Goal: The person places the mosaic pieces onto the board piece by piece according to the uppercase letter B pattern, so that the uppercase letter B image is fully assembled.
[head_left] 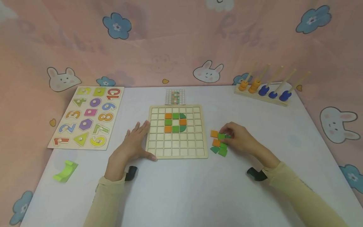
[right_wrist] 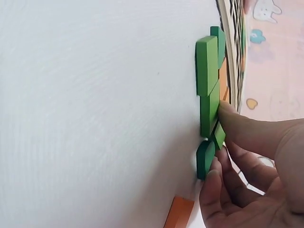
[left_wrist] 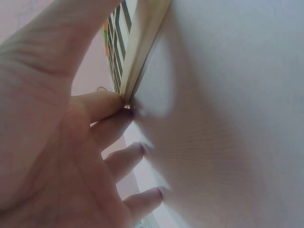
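On the table lies a wooden grid board (head_left: 177, 152); orange, green and dark green tiles (head_left: 175, 129) form a ring in its upper middle. My left hand (head_left: 131, 142) is spread along the board's left side, index fingertip at the edge and thumb near the lower left corner. In the left wrist view, the fingertips touch the board's side (left_wrist: 145, 50) and the tabletop. My right hand (head_left: 236, 137) is at a loose pile of tiles (head_left: 222, 152) right of the board. Its thumb and fingers pinch a green tile (right_wrist: 219, 136), beside a dark green rounded tile (right_wrist: 205, 159).
A small pattern card (head_left: 175, 97) lies behind the board. To the left is a number and shape puzzle (head_left: 90, 123), with a green curved block (head_left: 66, 171) nearer the front. A peg stand with orange and blue beads (head_left: 262, 94) stands at the back right.
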The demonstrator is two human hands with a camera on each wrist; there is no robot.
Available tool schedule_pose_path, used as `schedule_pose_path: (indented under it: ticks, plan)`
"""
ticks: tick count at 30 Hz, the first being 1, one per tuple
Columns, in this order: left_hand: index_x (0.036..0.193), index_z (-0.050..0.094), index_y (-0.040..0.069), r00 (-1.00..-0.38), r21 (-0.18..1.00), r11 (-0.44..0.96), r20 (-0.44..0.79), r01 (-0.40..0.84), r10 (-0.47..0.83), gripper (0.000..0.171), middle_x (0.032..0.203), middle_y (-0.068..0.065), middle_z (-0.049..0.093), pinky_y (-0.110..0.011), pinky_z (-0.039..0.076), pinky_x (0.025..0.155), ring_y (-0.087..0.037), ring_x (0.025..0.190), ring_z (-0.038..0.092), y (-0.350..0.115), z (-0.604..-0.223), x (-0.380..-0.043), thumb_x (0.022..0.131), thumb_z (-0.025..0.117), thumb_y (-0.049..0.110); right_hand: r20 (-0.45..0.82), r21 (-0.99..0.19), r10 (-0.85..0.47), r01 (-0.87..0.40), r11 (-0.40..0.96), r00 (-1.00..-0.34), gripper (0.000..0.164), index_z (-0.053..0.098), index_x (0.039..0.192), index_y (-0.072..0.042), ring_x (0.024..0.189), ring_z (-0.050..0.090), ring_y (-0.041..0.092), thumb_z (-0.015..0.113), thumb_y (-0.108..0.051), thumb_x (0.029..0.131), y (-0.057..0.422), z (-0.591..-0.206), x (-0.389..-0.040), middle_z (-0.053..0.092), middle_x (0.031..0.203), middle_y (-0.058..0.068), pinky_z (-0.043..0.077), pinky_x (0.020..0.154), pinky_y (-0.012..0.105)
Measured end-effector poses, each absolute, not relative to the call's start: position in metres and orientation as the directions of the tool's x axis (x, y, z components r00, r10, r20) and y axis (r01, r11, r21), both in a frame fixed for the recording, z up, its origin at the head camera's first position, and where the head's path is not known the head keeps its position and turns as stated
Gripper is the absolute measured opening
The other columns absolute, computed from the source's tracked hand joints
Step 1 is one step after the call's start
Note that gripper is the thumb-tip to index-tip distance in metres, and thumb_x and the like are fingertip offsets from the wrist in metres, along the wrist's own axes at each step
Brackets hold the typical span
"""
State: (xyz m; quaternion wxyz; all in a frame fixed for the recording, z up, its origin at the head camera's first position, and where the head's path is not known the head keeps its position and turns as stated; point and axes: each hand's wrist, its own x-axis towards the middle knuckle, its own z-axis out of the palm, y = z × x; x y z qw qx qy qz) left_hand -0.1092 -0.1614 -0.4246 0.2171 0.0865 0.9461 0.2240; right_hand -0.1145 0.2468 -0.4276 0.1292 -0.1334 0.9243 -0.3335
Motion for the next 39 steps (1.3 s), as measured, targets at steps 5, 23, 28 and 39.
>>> schedule_pose_path:
  ticks: [5, 23, 28, 39]
  plan:
    - [0.171, 0.012, 0.008, -0.891, 0.467, 0.882, -0.37, 0.067, 0.263, 0.147, 0.18, -0.011, 0.01, -0.065, -0.002, 0.134, -0.037, 0.167, -0.001, -0.161, -0.425, -0.109, 0.061, 0.104, 0.04, -0.1, -0.659, -0.321, -0.179, 0.731, -0.942, 0.018, 0.069, 0.108, -0.005, 0.091, 0.06, 0.023, 0.079, -0.006, 0.093, 0.238, -0.427, -0.118, 0.069, 0.098, 0.009, 0.052, 0.08, 0.029]
    - [0.171, 0.012, 0.007, -0.891, 0.464, 0.883, -0.372, 0.064, 0.26, 0.147, 0.179, -0.012, 0.01, -0.066, -0.002, 0.134, -0.039, 0.167, -0.001, -0.162, -0.424, -0.11, 0.061, 0.104, 0.039, -0.02, -0.804, -0.375, -0.207, 0.557, -0.927, 0.01, 0.076, 0.107, -0.005, 0.087, 0.067, 0.018, 0.075, -0.007, 0.098, 0.132, -0.431, -0.126, 0.077, 0.098, 0.007, 0.057, 0.078, 0.027]
    - [0.171, 0.012, 0.007, -0.89, 0.464, 0.883, -0.373, 0.067, 0.263, 0.147, 0.179, -0.013, 0.01, -0.066, -0.002, 0.134, -0.039, 0.167, 0.0, -0.161, -0.423, -0.109, 0.061, 0.103, 0.04, -0.027, -0.816, -0.365, -0.19, 0.546, -0.931, 0.006, 0.076, 0.1, -0.005, 0.085, 0.069, 0.017, 0.077, -0.008, 0.096, 0.107, -0.432, -0.128, 0.076, 0.094, 0.007, 0.059, 0.077, 0.027]
    - [0.171, 0.011, 0.008, -0.887, 0.471, 0.88, -0.379, 0.061, 0.264, 0.146, 0.18, -0.011, 0.01, -0.065, -0.002, 0.134, -0.038, 0.167, -0.001, -0.161, -0.422, -0.108, 0.063, 0.103, 0.041, -0.025, -0.798, -0.377, -0.209, 0.566, -0.926, 0.006, 0.076, 0.099, -0.007, 0.079, 0.065, 0.011, 0.078, -0.012, 0.097, 0.082, -0.435, -0.131, 0.075, 0.089, 0.003, 0.055, 0.071, 0.021]
